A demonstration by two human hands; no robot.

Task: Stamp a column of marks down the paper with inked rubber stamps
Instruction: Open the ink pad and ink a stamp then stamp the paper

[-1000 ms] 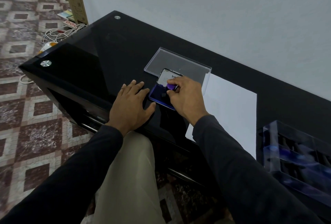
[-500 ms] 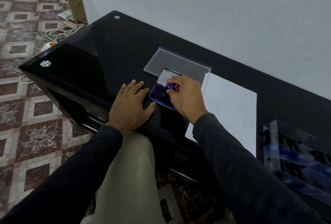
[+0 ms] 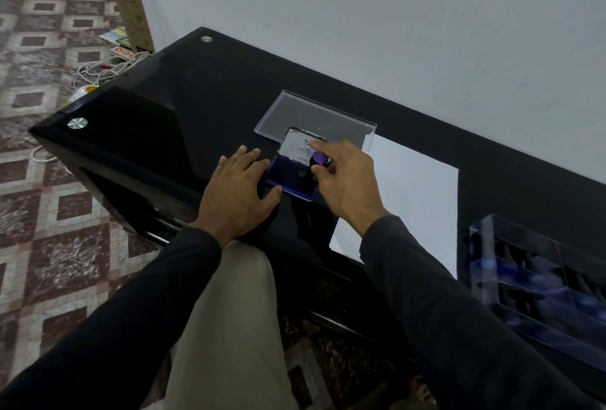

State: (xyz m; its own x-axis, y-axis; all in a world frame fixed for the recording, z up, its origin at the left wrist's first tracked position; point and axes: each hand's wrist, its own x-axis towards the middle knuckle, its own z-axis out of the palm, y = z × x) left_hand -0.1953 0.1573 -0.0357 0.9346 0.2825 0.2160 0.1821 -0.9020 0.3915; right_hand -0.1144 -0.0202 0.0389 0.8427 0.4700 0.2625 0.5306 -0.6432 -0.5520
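An open blue ink pad (image 3: 288,178) lies on the black glass table (image 3: 183,121), its lid (image 3: 300,147) tilted up behind it. My right hand (image 3: 344,180) pinches a purple-topped rubber stamp (image 3: 318,158) that stands on the pad. My left hand (image 3: 237,193) lies flat on the table, fingers spread, touching the pad's left edge. A white sheet of paper (image 3: 416,186) lies to the right of the pad, partly under my right wrist. No marks show on it.
A clear plastic lid (image 3: 311,114) lies behind the ink pad. A clear case (image 3: 537,278) with several dark stamps sits at the table's right end. The wall runs close behind the table. Cables (image 3: 105,68) lie on the tiled floor at left.
My right hand has shifted slightly on the stamp and its index finger now reaches out over the pad's lid. My left hand has stayed in place.
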